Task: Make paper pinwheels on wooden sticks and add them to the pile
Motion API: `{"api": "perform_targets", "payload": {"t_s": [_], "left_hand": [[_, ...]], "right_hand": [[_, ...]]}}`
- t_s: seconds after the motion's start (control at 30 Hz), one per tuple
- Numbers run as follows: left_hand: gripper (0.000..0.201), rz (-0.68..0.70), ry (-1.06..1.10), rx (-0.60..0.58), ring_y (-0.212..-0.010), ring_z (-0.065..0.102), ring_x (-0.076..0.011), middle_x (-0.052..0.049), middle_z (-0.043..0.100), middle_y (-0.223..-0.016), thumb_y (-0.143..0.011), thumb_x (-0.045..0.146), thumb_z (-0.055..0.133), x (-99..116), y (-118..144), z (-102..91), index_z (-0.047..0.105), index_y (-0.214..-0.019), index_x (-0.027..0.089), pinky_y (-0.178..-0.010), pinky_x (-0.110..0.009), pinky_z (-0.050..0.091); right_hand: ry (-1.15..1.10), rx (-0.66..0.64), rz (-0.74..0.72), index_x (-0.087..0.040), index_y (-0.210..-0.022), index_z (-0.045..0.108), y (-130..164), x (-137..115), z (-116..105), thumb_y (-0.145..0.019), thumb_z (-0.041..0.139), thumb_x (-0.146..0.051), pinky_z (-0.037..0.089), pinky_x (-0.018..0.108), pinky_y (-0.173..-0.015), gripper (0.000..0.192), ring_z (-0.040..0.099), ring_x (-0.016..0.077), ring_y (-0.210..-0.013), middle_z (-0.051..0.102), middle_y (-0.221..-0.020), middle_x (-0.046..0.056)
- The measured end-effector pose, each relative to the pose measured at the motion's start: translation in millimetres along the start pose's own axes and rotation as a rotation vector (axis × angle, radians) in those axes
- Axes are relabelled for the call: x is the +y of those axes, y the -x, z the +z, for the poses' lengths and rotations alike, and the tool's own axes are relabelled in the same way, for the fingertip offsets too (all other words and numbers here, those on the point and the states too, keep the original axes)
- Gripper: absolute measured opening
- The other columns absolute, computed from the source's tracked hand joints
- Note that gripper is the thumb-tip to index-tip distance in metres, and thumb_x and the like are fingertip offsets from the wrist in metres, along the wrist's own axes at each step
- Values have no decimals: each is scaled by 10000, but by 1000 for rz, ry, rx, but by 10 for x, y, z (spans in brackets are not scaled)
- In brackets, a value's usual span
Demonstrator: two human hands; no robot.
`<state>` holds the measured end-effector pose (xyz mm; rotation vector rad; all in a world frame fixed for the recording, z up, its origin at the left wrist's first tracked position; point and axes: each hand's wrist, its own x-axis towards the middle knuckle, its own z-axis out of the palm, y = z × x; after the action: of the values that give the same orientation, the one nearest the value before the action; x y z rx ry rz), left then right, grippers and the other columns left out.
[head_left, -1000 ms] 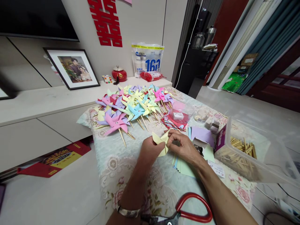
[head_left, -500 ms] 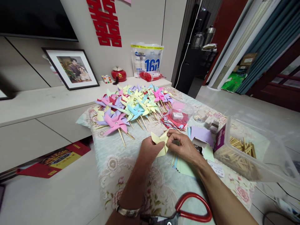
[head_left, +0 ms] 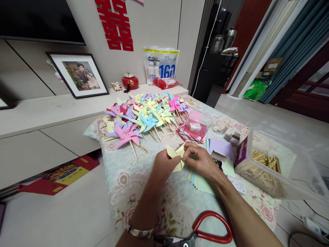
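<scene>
A pale yellow paper pinwheel, partly folded with its points drawn toward the centre, is held above the table between both hands. My left hand grips it from the left, thumb across its middle. From the right, my right hand pinches the paper near the centre; whether a small pin is in those fingers cannot be made out. Under my right hand lies a stack of coloured paper sheets. Near my forearms rest red-handled scissors, their blades partly hidden by the left wrist.
Finished pinwheels on sticks are heaped at the table's far left. A clear plastic bin of short wooden sticks stands at right. Red paper pieces, a small open box and purple paper lie beyond my right hand.
The hands stay nearly in place, still holding the yellow paper. Its upper left flap has shifted very slightly to the right.
</scene>
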<state>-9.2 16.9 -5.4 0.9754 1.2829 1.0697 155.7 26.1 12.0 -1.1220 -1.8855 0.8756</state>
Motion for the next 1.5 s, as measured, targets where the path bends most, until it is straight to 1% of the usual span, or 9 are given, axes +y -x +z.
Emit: {"api": "perform_targets", "payload": {"t_s": [0.37, 0.63, 0.8, 0.9, 0.97, 1.1, 1.27, 1.4, 1.5], "left_hand": [[288, 6, -34, -13, -614, 630, -185, -45, 727, -707, -615, 257, 745, -10, -3, 3, 756, -856, 99, -553, -256, 467], [300, -26, 105, -28, -652, 659, -196, -48, 751, -751, -597, 244, 762, 61, 38, -4, 762, -867, 114, -595, -263, 496], [333, -56, 232, -59, -696, 691, -218, -82, 769, -780, -610, 242, 769, 62, 37, -9, 746, -900, 81, -661, -294, 529], [341, -45, 282, -71, -681, 690, -212, -77, 767, -767, -609, 244, 782, 43, 17, -9, 740, -903, 76, -662, -289, 522], [336, -46, 305, -70, -662, 685, -204, -73, 764, -755, -595, 247, 797, 31, 0, -7, 740, -880, 79, -648, -280, 513], [348, -57, 340, -61, -649, 685, -206, -65, 757, -728, -572, 252, 816, -1, -32, 1, 737, -865, 82, -632, -278, 507], [352, -57, 344, -16, -630, 685, -212, -59, 753, -704, -571, 238, 797, -31, -49, 19, 734, -879, 80, -624, -289, 513], [339, -76, 351, 24, -668, 696, -217, -61, 768, -743, -559, 223, 789, -16, -43, 25, 740, -870, 97, -651, -291, 527], [339, -83, 364, 15, -689, 699, -216, -58, 776, -771, -550, 213, 788, -6, -36, 24, 743, -870, 110, -653, -281, 527]], "right_hand": [[-19, -18, -24, -193, -661, 644, 5, 16, 3, -762, 623, -154, 439, 294, -756, 110, 585, 171, -816, 606, -845, 16], [-198, 48, 89, -197, -700, 662, 5, -7, -16, -775, 700, -292, 470, 342, -827, 126, 615, 212, -930, 664, -952, 48], [-508, 185, 275, -209, -941, 687, -14, 42, -25, -718, 785, -375, 509, 367, -848, 295, 662, 216, -926, 714, -1046, 76], [-613, 230, 300, -210, -1119, 660, -23, 91, -19, -711, 808, -393, 520, 392, -869, 471, 680, 227, -943, 730, -1055, 88], [-616, 252, 281, -208, -1154, 658, -29, 96, -27, -718, 809, -407, 527, 403, -872, 502, 684, 233, -948, 734, -1059, 89], [-557, 326, 198, -217, -1098, 696, -13, 18, -123, -758, 785, -426, 541, 419, -880, 409, 684, 224, -915, 748, -1043, 75], [-415, 509, 103, -241, -1062, 709, 172, -165, -413, -833, 727, -406, 564, 371, -815, 283, 681, 194, -849, 751, -987, 52], [-15, 537, 94, -213, -980, 706, 425, -298, -705, -868, 681, -398, 539, 321, -713, 218, 664, 181, -764, 728, -876, 38], [397, 377, 86, -193, -876, 697, 586, -378, -862, -912, 613, -326, 466, 282, -660, 161, 628, 157, -704, 700, -802, 23]]}}
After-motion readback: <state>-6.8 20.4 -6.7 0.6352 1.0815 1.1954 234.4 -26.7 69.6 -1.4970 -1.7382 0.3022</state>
